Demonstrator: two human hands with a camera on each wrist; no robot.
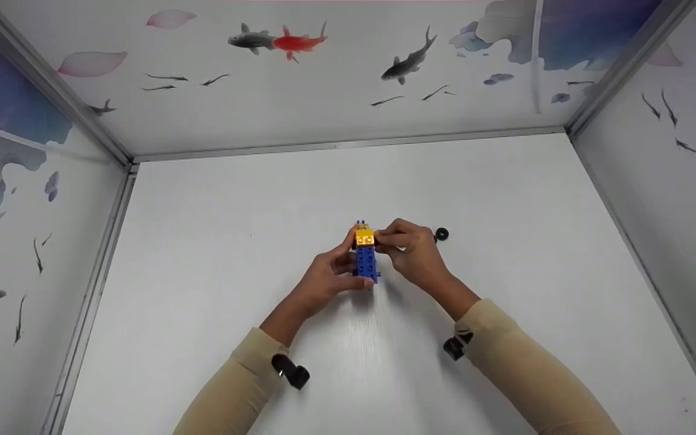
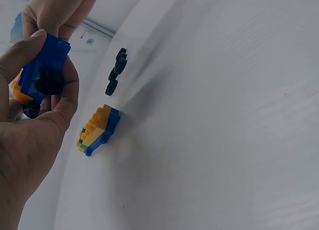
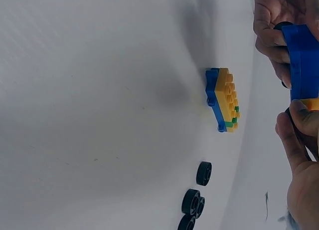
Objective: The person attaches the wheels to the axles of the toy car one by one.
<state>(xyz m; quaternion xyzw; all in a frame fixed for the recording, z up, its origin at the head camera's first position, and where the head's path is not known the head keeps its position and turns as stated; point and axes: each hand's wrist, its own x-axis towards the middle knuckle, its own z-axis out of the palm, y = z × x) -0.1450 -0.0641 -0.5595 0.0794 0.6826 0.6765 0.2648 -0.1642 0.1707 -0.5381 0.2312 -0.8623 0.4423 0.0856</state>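
Note:
A toy brick vehicle (image 1: 366,264), blue with a yellow brick at its far end, is held off the table in my left hand (image 1: 327,277). The fingers lie along its left side and the thumb is at its near end. In the left wrist view, black wheels (image 2: 50,82) show on its side. My right hand (image 1: 414,252) pinches a black wheel (image 3: 300,136), mostly hidden by the fingers, against the vehicle's right side beside the yellow brick. A second brick vehicle (image 3: 223,99), yellow and green on a blue base, rests on the table beyond.
Several loose black wheels (image 3: 203,173) lie on the white table (image 1: 215,241) beyond my right hand; one wheel (image 1: 441,234) shows in the head view. Walls printed with fish (image 1: 408,63) enclose the table at the back and both sides.

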